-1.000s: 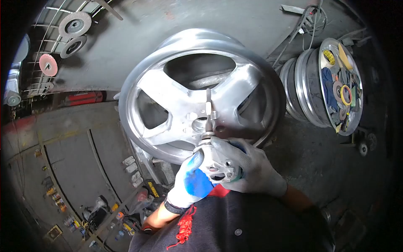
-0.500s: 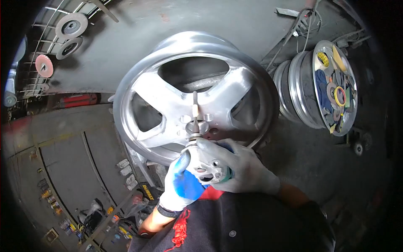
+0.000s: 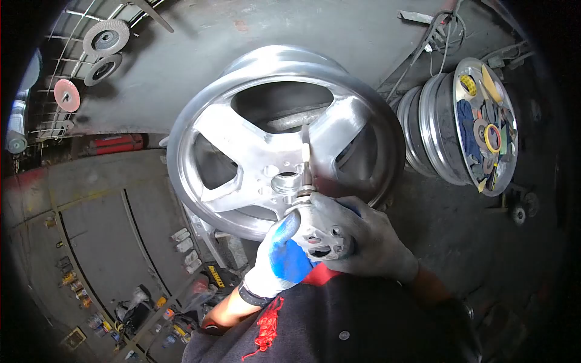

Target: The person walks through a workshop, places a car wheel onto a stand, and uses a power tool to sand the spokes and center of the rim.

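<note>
A bare silver alloy wheel (image 3: 233,130) with broad spokes stands in front of me, tilted back. My left hand (image 3: 277,257), in a white glove with a blue palm, is closed around the left side of a die grinder (image 3: 322,228). On the right side of the grinder's silver metal head, my right hand (image 3: 366,239) is wrapped in a grey-stained glove. A thin shaft with a pale band and a dark tip (image 3: 305,136) points away from me and overlaps the wheel just right of its centre bore (image 3: 284,183).
Stacked wheels at right carry a tray-like face (image 3: 514,136) with tape rolls, discs and cloths. Sanding discs (image 3: 106,37) hang on a wire rack (image 3: 63,36) at upper left. A DeWalt box (image 3: 215,277) and several small items lie on the floor at left.
Both hands have moved the grinder to the right. Its shaft has gone from over the wheel's centre bore to the right of it. The view has shifted slightly.
</note>
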`<act>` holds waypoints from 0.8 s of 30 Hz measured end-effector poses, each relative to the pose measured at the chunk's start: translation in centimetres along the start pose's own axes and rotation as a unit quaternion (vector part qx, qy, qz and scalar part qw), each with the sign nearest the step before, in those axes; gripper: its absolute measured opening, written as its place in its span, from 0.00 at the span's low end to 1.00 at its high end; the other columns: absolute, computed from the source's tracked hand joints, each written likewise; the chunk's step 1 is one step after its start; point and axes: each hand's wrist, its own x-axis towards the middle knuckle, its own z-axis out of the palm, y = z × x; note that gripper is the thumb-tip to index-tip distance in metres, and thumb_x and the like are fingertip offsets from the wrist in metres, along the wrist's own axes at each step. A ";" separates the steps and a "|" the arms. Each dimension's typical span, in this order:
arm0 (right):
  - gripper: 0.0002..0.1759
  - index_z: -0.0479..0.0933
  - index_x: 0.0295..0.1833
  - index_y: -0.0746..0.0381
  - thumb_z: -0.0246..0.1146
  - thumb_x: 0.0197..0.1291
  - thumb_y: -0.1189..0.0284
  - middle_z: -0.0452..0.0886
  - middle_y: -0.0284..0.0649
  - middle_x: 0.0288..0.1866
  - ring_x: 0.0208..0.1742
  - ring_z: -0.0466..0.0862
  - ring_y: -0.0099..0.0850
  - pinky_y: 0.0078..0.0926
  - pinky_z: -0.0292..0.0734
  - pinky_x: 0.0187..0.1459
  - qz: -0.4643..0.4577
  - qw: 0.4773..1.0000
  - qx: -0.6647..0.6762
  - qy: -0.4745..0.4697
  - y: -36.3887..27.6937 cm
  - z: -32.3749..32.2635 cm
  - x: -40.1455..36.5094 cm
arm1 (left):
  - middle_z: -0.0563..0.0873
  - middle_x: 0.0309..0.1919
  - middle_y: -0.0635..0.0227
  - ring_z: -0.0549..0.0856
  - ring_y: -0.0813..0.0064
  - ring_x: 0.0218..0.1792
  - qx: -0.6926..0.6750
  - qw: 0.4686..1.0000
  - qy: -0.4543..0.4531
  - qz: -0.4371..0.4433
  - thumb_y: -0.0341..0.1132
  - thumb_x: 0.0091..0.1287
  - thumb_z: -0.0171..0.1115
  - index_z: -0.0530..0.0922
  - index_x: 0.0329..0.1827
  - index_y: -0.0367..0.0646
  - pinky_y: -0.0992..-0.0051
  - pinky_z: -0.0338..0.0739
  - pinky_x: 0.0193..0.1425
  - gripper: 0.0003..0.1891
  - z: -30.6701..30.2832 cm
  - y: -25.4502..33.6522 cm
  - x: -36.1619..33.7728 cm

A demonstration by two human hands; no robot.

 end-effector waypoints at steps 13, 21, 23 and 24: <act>0.52 0.63 0.78 0.56 0.78 0.46 0.62 0.77 0.53 0.55 0.54 0.83 0.50 0.43 0.80 0.53 0.000 0.997 0.048 -0.063 0.4 1.5 1.7 | 0.79 0.66 0.60 0.79 0.56 0.64 -0.009 0.999 0.032 0.034 0.56 0.73 0.54 0.71 0.71 0.48 0.50 0.73 0.67 0.30 0.4 1.4 -1.0; 0.51 0.63 0.78 0.53 0.77 0.46 0.63 0.77 0.52 0.57 0.52 0.84 0.50 0.45 0.80 0.54 0.014 0.998 0.035 -0.043 -0.3 1.1 1.2 | 0.82 0.63 0.60 0.82 0.58 0.62 -0.054 0.998 0.032 0.000 0.48 0.73 0.60 0.71 0.71 0.45 0.54 0.76 0.66 0.27 0.4 1.1 -0.9; 0.51 0.63 0.78 0.52 0.77 0.47 0.63 0.76 0.52 0.57 0.52 0.84 0.51 0.45 0.80 0.54 0.008 0.997 0.049 -0.061 -0.1 1.7 2.4 | 0.79 0.66 0.61 0.79 0.56 0.65 -0.005 0.997 0.048 0.055 0.57 0.73 0.52 0.72 0.71 0.48 0.50 0.72 0.68 0.30 0.0 1.4 -1.4; 0.51 0.62 0.78 0.52 0.77 0.47 0.63 0.76 0.53 0.58 0.52 0.83 0.51 0.45 0.80 0.54 -0.030 0.995 0.072 -0.057 0.4 2.2 3.0 | 0.80 0.66 0.61 0.79 0.56 0.65 -0.001 0.996 0.044 0.071 0.56 0.74 0.51 0.73 0.70 0.48 0.50 0.72 0.69 0.29 -0.2 1.6 -1.7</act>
